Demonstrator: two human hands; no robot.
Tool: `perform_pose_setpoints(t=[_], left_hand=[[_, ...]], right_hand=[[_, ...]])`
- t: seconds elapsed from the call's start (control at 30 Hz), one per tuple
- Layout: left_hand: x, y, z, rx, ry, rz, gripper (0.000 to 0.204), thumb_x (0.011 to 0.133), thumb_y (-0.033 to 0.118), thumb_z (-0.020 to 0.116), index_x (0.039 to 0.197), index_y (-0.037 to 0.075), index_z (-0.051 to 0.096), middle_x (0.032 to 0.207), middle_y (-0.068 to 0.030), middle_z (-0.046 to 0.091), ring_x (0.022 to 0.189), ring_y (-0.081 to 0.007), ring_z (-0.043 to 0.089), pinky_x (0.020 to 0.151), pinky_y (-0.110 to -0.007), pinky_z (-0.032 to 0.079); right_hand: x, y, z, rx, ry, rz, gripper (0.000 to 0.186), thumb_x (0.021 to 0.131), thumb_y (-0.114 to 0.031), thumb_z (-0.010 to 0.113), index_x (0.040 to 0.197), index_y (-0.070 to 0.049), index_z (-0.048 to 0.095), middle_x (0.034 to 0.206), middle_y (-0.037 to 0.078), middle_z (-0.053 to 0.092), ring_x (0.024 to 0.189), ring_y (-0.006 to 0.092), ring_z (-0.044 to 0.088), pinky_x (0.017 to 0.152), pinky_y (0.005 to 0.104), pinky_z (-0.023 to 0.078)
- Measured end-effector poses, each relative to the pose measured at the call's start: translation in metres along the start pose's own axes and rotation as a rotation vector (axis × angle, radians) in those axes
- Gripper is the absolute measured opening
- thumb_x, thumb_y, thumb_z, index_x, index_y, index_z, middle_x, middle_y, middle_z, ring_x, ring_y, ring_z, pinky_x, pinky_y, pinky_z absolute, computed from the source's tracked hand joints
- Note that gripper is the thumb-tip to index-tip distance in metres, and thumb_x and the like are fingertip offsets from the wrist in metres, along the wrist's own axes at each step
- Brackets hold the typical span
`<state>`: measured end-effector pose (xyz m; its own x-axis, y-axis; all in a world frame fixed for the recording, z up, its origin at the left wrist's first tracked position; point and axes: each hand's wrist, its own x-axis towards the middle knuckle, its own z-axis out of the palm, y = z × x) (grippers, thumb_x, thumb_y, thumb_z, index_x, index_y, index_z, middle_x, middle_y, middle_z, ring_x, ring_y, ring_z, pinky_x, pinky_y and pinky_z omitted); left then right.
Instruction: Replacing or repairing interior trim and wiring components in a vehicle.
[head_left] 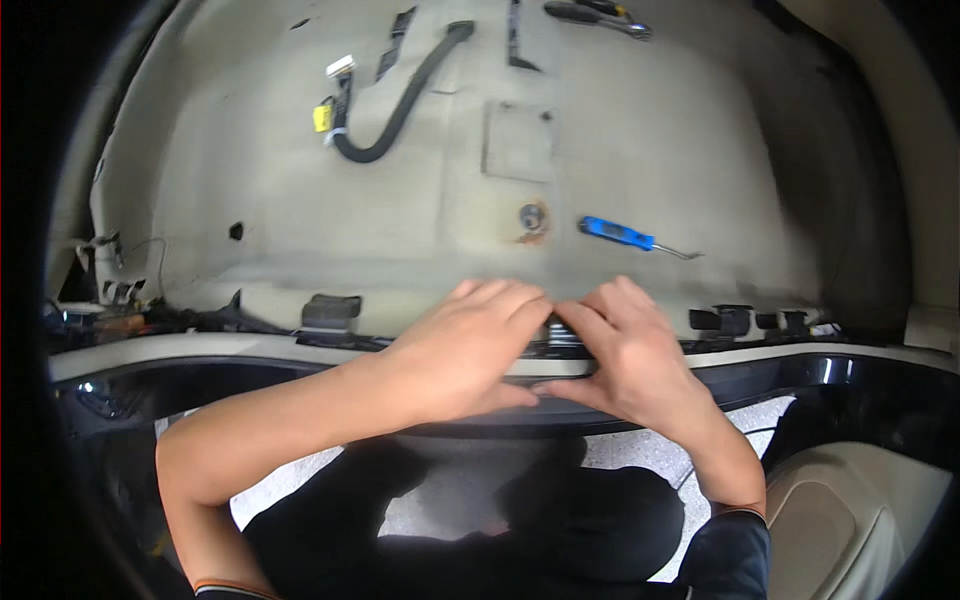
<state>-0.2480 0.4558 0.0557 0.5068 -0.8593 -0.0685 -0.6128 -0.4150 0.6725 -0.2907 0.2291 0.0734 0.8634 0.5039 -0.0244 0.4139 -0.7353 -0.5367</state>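
Both hands meet at the middle of a car's door sill (pixel 240 345). My left hand (pixel 465 350) curls over it from the left, fingers on the far side and thumb on the near side. Mirroring it, my right hand (pixel 625 350) bends its fingers over the far side, its thumb tip close to the left thumb. Between them shows a small dark piece with pale stripes (pixel 562 335), mostly covered by the fingers. A dark wiring run (pixel 370 343) follows the sill and passes under the hands. What exactly the fingers pinch is hidden.
A blue-handled hook tool (pixel 618 233) lies on the beige floor carpet (pixel 330 220) beyond my right hand. Farther off are a black sleeved cable (pixel 400 115) with connectors and a ratchet (pixel 600 18). Black clips (pixel 332 313) stand along the sill. A beige door panel (pixel 850 510) is at the lower right.
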Motion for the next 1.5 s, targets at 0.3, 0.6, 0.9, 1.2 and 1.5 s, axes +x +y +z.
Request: perform_pose_setpoints(t=[0.3, 0.6, 0.9, 1.2, 1.5], left_hand=[[0.030, 0.027, 0.007, 0.107, 0.039, 0.073, 0.085, 0.074, 0.036, 0.084, 0.136, -0.006, 0.044, 0.136, -0.0235, 0.048, 0.128, -0.0412, 0.047, 0.109, -0.048, 0.037], [0.112, 0.057, 0.046, 0.205, -0.059, 0.224, 0.076, 0.076, 0.033, 0.081, 0.130, -0.010, 0.050, 0.134, -0.0234, 0.053, 0.128, -0.0378, 0.049, 0.107, -0.045, 0.040], [0.113, 0.056, 0.043, 0.072, -0.030, 0.199, 0.071, 0.078, 0.031, 0.079, 0.127, -0.014, 0.052, 0.129, -0.0299, 0.056, 0.121, -0.0422, 0.055, 0.103, -0.047, 0.043], [0.118, 0.060, 0.043, 0.101, -0.088, 0.138, 0.074, 0.078, 0.033, 0.079, 0.130, -0.011, 0.051, 0.131, -0.0287, 0.056, 0.121, -0.0422, 0.055, 0.104, -0.049, 0.043], [0.112, 0.055, 0.041, 0.144, -0.124, 0.117, 0.076, 0.077, 0.034, 0.078, 0.131, -0.011, 0.051, 0.134, -0.0281, 0.055, 0.123, -0.0408, 0.055, 0.104, -0.048, 0.043]], right_hand=[[-0.037, 0.040, -0.026, -0.247, 0.665, 0.180, 0.024, 0.088, -0.015, 0.072, 0.105, 0.001, 0.070, 0.105, 0.017, 0.069, 0.092, 0.0309, 0.065, 0.082, 0.0362, 0.052], [-0.080, 0.056, 0.000, -0.066, 0.925, 0.474, 0.009, 0.087, -0.004, 0.069, 0.093, 0.001, 0.073, 0.102, 0.013, 0.072, 0.096, 0.0305, 0.067, 0.085, 0.0355, 0.052], [-0.082, 0.059, 0.004, -0.206, 0.632, 0.464, 0.029, 0.085, -0.022, 0.071, 0.105, -0.002, 0.071, 0.108, 0.012, 0.070, 0.108, 0.0327, 0.064, 0.094, 0.0451, 0.047], [-0.082, 0.063, 0.002, -0.175, 0.647, 0.435, 0.019, 0.081, -0.022, 0.073, 0.092, -0.006, 0.071, 0.096, 0.006, 0.068, 0.090, 0.0252, 0.065, 0.082, 0.0383, 0.049], [-0.121, 0.084, -0.009, -0.308, 1.034, 0.467, 0.026, 0.090, -0.015, 0.053, 0.093, 0.002, 0.073, 0.099, 0.017, 0.071, 0.099, 0.0336, 0.066, 0.089, 0.0437, 0.050]])
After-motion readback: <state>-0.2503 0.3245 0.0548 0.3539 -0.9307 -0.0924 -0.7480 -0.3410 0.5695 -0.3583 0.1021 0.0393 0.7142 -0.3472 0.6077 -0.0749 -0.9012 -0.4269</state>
